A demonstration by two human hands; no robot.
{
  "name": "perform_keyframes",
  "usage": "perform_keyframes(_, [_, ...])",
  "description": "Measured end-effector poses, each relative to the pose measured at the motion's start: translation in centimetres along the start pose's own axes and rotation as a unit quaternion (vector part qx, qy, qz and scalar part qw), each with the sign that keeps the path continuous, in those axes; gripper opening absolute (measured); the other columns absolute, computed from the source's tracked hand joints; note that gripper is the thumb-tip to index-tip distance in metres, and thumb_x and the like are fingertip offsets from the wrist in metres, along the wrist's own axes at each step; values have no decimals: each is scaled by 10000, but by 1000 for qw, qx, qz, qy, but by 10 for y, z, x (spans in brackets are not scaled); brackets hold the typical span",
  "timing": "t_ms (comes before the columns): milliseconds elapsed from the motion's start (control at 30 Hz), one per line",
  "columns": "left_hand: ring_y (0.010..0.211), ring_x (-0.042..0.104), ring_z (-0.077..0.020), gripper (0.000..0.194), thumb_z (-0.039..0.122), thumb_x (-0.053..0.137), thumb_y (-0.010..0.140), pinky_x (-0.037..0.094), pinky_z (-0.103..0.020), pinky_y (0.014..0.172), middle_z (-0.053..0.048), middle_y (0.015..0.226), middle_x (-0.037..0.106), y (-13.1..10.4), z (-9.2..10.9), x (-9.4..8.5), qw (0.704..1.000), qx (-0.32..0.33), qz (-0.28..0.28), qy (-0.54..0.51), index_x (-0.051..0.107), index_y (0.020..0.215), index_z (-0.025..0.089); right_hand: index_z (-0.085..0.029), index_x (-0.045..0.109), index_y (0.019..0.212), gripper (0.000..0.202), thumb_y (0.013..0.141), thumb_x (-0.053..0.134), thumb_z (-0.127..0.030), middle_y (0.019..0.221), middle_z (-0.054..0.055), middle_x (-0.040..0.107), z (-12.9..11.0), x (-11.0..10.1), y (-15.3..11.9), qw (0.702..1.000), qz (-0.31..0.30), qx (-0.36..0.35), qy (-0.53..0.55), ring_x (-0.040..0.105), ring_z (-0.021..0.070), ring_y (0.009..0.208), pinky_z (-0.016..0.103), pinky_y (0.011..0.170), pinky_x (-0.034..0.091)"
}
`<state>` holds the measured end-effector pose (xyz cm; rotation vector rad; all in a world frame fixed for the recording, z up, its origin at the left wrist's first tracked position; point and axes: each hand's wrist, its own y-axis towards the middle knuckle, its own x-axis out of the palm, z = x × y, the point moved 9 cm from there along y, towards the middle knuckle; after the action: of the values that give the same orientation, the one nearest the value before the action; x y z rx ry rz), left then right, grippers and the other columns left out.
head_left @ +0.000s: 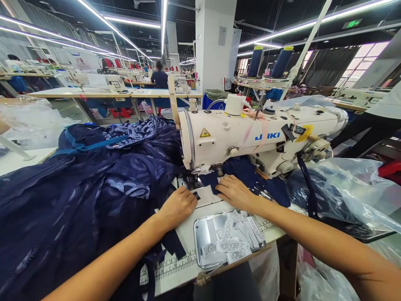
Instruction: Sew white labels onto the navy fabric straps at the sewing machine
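Note:
A white JUKI sewing machine (225,138) stands across the table, its needle area low at the left end. My left hand (178,207) is closed beside the machine's metal plate (188,183), fingers curled round a navy fabric strip (173,243) whose tail hangs out below. Close to the presser area, my right hand (234,192) grips a navy fabric piece (213,182) between thumb and fingers; its fingertips partly hide the cloth. In front of both hands lies a metal tray (198,234) with several white labels (230,246) reading "valege".
Dark navy patterned garments (103,179) are heaped on the left. Small scissors (265,192) lie right of my right hand, and plastic-wrapped fabric (332,192) sits farther right. Two navy thread cones (282,62) stand behind the machine. A person (159,77) sits in the background.

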<state>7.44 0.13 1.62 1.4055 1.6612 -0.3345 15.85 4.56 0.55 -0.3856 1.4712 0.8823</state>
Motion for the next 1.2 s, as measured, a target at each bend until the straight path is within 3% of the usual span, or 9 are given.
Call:
perform_keyframes(167, [506, 477, -160, 185, 33, 454, 738, 309, -298, 530, -31, 561, 551, 0, -1, -1, 1000, -7, 9, -2, 530, 597, 127, -144, 607, 786, 125, 817, 524, -231, 759, 31, 556, 4, 0, 6, 998, 5, 4, 62, 467, 143, 737, 293, 721, 293])
perform_keyframes(300, [502, 477, -158, 183, 39, 455, 740, 313, -298, 531, -26, 554, 546, -1, -1, -3, 1000, -10, 14, -2, 525, 598, 130, -140, 585, 686, 205, 838, 455, -184, 736, 36, 551, -8, -9, 15, 1000, 18, -11, 4, 453, 142, 713, 320, 746, 266])
perform_keyframes(433, [494, 471, -151, 199, 40, 423, 770, 312, -298, 535, -19, 545, 540, -3, -3, -7, 999, -22, 29, 1, 525, 625, 131, -125, 569, 718, 176, 817, 424, -142, 795, 63, 549, -25, -13, 29, 999, 38, 10, -22, 453, 165, 748, 325, 722, 274])
perform_keyframes(600, [506, 471, -138, 199, 66, 382, 821, 309, -291, 537, -10, 558, 541, -10, -8, -14, 997, -50, 53, 10, 536, 705, 118, -133, 540, 697, 118, 781, 459, -120, 825, 51, 544, -23, 7, 45, 989, 19, 78, 126, 474, 157, 784, 283, 688, 319])
perform_keyframes(833, [511, 464, -120, 165, 90, 407, 831, 313, -280, 541, 0, 561, 540, -6, -7, -12, 997, -36, 65, 11, 549, 749, 105, -143, 463, 571, 178, 735, 499, -81, 769, 20, 524, -7, 22, 48, 937, 10, 142, 319, 485, 117, 712, 239, 654, 345])
perform_keyframes(1033, [519, 471, -129, 203, 67, 360, 839, 318, -288, 544, -15, 563, 544, -3, -6, -6, 998, -27, 50, -5, 563, 833, 74, -143, 445, 555, 193, 722, 501, -64, 734, 6, 505, -7, 21, 47, 924, 14, 155, 348, 473, 105, 676, 231, 628, 326])
perform_keyframes(1200, [534, 474, -139, 221, 59, 342, 839, 315, -299, 544, -27, 577, 543, -5, -7, 1, 998, -35, 9, -42, 557, 803, 89, -145, 466, 577, 174, 730, 491, -67, 710, -1, 497, -9, 17, 47, 934, 17, 156, 320, 460, 103, 654, 232, 615, 323])
